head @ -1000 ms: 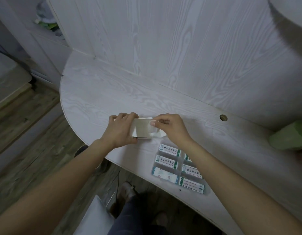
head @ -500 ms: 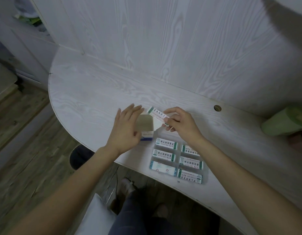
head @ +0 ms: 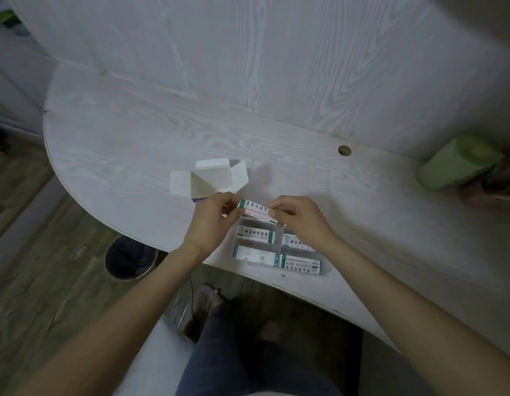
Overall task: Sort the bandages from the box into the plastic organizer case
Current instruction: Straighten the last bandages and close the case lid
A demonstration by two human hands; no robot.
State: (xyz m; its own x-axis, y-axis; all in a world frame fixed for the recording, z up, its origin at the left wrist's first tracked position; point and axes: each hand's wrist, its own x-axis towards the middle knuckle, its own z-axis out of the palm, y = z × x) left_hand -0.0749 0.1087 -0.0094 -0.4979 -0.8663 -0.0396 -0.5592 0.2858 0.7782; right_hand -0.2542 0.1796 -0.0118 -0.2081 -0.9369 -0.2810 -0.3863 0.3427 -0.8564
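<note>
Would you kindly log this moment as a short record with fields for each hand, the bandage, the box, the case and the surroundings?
left hand: pinches the left end of the bandage
right hand: pinches its right end
bandage: wrapped, held over the case's far edge
box: open, flaps spread, on the desk beyond the hands
case: clear, wrapped bandages in four visible compartments
desk: white woodgrain, a round hole near the wall
other: green roll at right
</note>
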